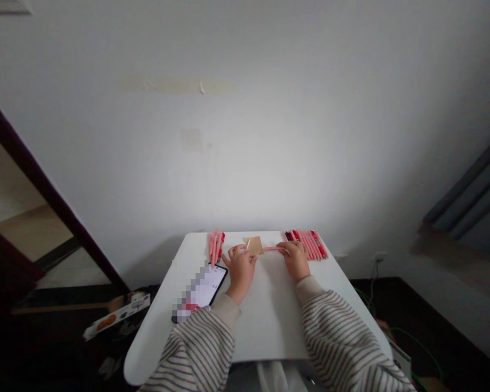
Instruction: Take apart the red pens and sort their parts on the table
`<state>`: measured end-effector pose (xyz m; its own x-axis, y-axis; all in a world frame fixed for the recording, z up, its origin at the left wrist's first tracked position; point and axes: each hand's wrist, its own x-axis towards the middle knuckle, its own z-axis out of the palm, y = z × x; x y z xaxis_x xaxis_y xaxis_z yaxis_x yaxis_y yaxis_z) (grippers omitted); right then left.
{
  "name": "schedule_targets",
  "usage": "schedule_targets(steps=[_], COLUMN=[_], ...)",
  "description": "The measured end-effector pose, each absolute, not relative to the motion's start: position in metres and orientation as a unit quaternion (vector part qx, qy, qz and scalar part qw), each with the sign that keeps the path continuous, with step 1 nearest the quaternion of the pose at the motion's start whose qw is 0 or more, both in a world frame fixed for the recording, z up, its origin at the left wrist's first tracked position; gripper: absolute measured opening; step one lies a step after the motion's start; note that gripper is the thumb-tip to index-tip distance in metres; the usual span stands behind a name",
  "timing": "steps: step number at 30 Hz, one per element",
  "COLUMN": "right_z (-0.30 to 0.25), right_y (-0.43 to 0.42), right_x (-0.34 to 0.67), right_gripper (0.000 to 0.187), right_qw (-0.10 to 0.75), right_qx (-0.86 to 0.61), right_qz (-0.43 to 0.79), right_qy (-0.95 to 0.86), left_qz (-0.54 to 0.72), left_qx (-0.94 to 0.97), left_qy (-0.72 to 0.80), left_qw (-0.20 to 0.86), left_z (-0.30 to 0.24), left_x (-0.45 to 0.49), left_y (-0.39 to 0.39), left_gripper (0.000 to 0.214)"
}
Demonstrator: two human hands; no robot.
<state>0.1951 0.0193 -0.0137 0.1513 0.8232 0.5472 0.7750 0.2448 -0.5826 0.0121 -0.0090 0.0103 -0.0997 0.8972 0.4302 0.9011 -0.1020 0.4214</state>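
Observed from my remote station: the right hand (296, 260) is closed in a pinch on one end of a slim pink pen (271, 249). The pen points left, its free end at the right edge of a tan paper square (256, 245) on the white table (273, 332). The left hand (242, 268) has its fingers curled over the square's near-left side, by a slim white piece (248, 245); I cannot tell whether it grips this (too small to resolve).

Handling, my judgement: I would pinch lightly near the pen's end, hold it level and steady the paper with the left fingertips, lest it slide.

Surroundings: a bunch of pink pens (215, 246) lies beyond the left hand, a smartphone (204, 291) beside the left wrist. The row of pink and red pens (315, 245) sits just beside the right hand; a wide sweep could scatter it.
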Motion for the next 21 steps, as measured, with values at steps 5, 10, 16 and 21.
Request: schedule_targets(steps=[5,10,16,21], right_z=[-0.0112,-0.0085,-0.0061,-0.0050], right_y=[0.0169,0.0141,0.0135,0.0134], right_x=[0.1938,0.1918,0.1916,0.1913], right_gripper=[0.019,0.021,0.020,0.019], right_qw=[0.435,0.435,0.424,0.422], right_qx=[-0.620,-0.620,-0.624,-0.625], right_qz=[0.031,0.036,0.034,0.034], right_qy=[-0.652,-0.652,-0.656,-0.656], left_qz=[-0.306,-0.304,-0.296,-0.297], left_qx=[-0.672,-0.678,-0.674,-0.675], left_qy=[-0.674,-0.669,-0.677,-0.675], left_qw=[0.007,0.019,0.011,0.018], left_z=[0.0072,0.0041,0.0059,0.0053], left_x=[0.0146,0.0151,0.0144,0.0140], left_y=[-0.0104,-0.0093,-0.0101,-0.0104], left_gripper=[0.013,0.011,0.010,0.010])
